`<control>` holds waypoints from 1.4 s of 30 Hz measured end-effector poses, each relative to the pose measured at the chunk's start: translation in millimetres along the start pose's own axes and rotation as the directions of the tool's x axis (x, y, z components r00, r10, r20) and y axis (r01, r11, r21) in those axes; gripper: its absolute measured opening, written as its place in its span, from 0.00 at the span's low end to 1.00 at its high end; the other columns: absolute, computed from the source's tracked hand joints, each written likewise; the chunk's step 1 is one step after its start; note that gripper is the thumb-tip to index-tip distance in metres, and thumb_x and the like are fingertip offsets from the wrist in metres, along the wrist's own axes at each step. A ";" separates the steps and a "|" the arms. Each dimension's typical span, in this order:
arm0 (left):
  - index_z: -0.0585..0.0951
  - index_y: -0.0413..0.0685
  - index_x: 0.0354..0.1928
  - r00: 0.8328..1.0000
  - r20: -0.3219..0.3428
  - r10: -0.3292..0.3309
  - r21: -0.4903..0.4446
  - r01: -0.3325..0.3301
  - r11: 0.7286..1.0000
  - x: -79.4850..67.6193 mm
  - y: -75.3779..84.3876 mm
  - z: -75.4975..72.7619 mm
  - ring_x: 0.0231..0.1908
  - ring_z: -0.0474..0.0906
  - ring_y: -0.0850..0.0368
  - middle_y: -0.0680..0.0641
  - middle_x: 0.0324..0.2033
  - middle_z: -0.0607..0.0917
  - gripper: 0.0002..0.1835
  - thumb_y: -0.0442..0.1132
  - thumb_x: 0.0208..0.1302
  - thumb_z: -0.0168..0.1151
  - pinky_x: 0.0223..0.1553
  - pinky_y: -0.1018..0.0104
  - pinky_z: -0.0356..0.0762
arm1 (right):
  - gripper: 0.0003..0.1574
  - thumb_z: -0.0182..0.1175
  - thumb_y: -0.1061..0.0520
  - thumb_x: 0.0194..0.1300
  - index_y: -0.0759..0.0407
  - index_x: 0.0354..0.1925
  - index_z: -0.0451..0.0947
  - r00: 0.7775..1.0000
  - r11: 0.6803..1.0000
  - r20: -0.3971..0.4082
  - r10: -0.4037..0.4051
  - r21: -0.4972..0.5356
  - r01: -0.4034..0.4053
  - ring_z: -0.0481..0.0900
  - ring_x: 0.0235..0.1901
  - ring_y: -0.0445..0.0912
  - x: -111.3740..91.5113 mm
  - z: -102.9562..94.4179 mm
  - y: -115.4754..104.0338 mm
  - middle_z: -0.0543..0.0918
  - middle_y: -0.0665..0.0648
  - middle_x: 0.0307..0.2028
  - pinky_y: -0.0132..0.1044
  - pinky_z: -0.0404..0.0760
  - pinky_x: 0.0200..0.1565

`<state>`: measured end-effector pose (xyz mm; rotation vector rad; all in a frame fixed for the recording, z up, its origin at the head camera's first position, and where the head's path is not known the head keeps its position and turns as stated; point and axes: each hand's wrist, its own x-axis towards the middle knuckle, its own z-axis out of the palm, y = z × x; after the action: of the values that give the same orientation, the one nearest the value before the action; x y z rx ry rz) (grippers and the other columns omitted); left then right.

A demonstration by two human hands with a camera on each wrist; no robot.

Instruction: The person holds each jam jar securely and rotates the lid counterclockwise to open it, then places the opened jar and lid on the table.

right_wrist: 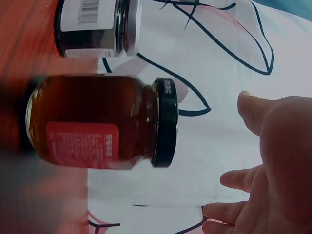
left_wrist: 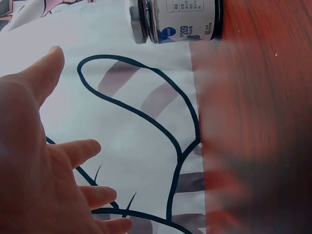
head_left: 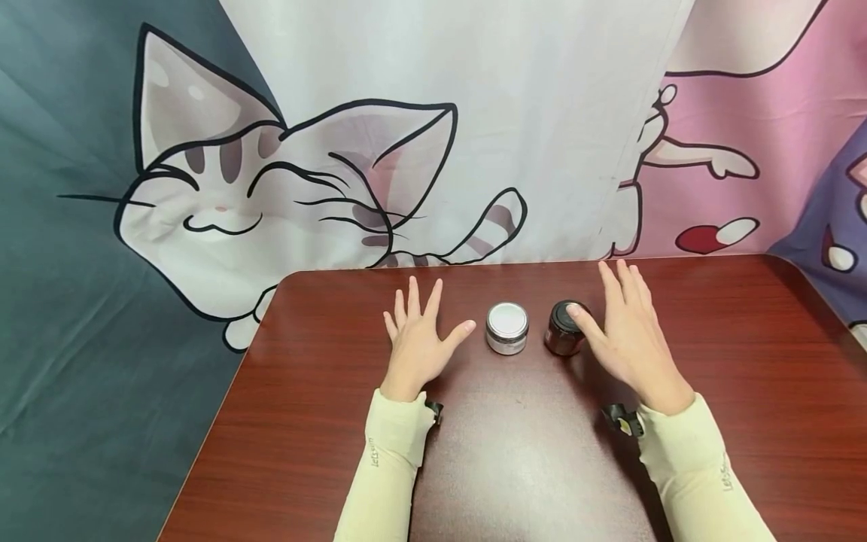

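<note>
Two jars stand upright side by side on the table. The left one is a glass jar [head_left: 506, 329] with a silver-white lid and a pale printed label, its side also visible in the left wrist view. To its right is a jar of amber-brown contents [right_wrist: 92, 109] with a black lid and a red label. My left hand [head_left: 415, 348], fingers spread, is to the left of the silver-lidded jar and apart from it. My right hand [head_left: 631, 339] hovers right of the dark jar, fingers extended; its thumb overlaps the black lid in the head view, while the right wrist view shows a gap.
The reddish-brown wooden table [head_left: 298, 452] has its far edge against a hanging cloth [head_left: 576, 113] printed with cartoon cats. Dark straps with small devices [head_left: 625, 420] sit at both wrists, beside pale sleeves.
</note>
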<state>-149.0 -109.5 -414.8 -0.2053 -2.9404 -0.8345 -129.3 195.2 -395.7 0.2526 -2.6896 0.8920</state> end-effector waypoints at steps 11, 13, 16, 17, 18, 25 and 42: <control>0.53 0.63 0.80 1.000 0.025 0.004 -0.003 -0.004 1.000 1.0 0.7 3.7 0.77 0.32 0.39 0.43 0.79 0.39 0.49 0.74 0.62 0.54 0.70 0.31 0.28 | 0.48 0.60 0.44 0.70 0.69 0.75 0.55 0.999 0.999 -0.007 -0.041 0.017 0.042 0.43 0.75 0.70 -0.3 8.1 -12.6 0.52 0.77 0.74 0.64 0.45 0.71; 0.53 0.63 0.80 1.000 0.025 0.008 -0.002 -0.008 1.000 1.0 1.0 3.9 0.77 0.32 0.38 0.43 0.79 0.39 0.49 0.74 0.62 0.53 0.70 0.31 0.30 | 0.48 0.60 0.45 0.70 0.69 0.74 0.55 0.999 0.998 -0.009 -0.051 0.021 0.052 0.45 0.74 0.71 0.3 9.6 -15.0 0.53 0.77 0.73 0.64 0.47 0.71; 0.52 0.64 0.80 0.999 0.031 0.014 -0.003 -0.014 1.000 1.2 1.7 3.7 0.78 0.32 0.39 0.44 0.79 0.39 0.49 0.75 0.62 0.52 0.70 0.31 0.30 | 0.47 0.61 0.45 0.70 0.69 0.74 0.56 0.998 0.998 -0.007 -0.065 0.019 0.065 0.46 0.74 0.70 1.1 11.7 -17.6 0.54 0.76 0.73 0.62 0.47 0.72; 0.52 0.65 0.80 0.999 0.033 0.015 -0.006 -0.015 1.000 1.3 2.0 3.7 0.78 0.32 0.39 0.44 0.79 0.39 0.49 0.75 0.62 0.52 0.70 0.31 0.30 | 0.47 0.61 0.45 0.70 0.69 0.74 0.56 0.998 0.997 -0.005 -0.069 0.020 0.069 0.47 0.74 0.70 1.5 12.4 -18.3 0.54 0.76 0.74 0.61 0.47 0.72; 0.52 0.65 0.80 0.999 0.033 0.017 -0.009 -0.017 1.000 1.4 2.2 3.7 0.77 0.32 0.38 0.44 0.80 0.39 0.49 0.75 0.62 0.52 0.70 0.31 0.30 | 0.47 0.61 0.45 0.70 0.69 0.74 0.56 0.997 0.997 -0.001 -0.071 0.019 0.071 0.47 0.74 0.70 1.7 13.2 -19.0 0.54 0.75 0.74 0.61 0.47 0.72; 0.52 0.65 0.80 0.999 0.030 0.026 -0.018 -0.025 1.000 1.2 3.4 5.1 0.77 0.33 0.38 0.44 0.80 0.40 0.48 0.74 0.62 0.53 0.70 0.31 0.30 | 0.47 0.62 0.45 0.69 0.68 0.74 0.57 0.997 0.997 0.020 -0.079 0.024 0.078 0.48 0.74 0.69 3.5 18.2 -24.9 0.56 0.73 0.74 0.61 0.48 0.72; 0.57 0.62 0.79 0.998 0.023 0.063 -0.030 -0.062 0.998 2.5 2.9 8.4 0.77 0.40 0.36 0.42 0.79 0.50 0.47 0.73 0.62 0.54 0.70 0.30 0.35 | 0.46 0.64 0.49 0.68 0.69 0.73 0.59 0.994 0.994 0.013 -0.108 0.026 0.108 0.51 0.73 0.70 5.0 33.5 -35.5 0.55 0.74 0.74 0.63 0.54 0.70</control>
<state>-151.4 -102.3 -420.1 -0.3092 -2.9281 -0.8728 -132.4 146.4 -400.0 0.4074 -2.6503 0.8957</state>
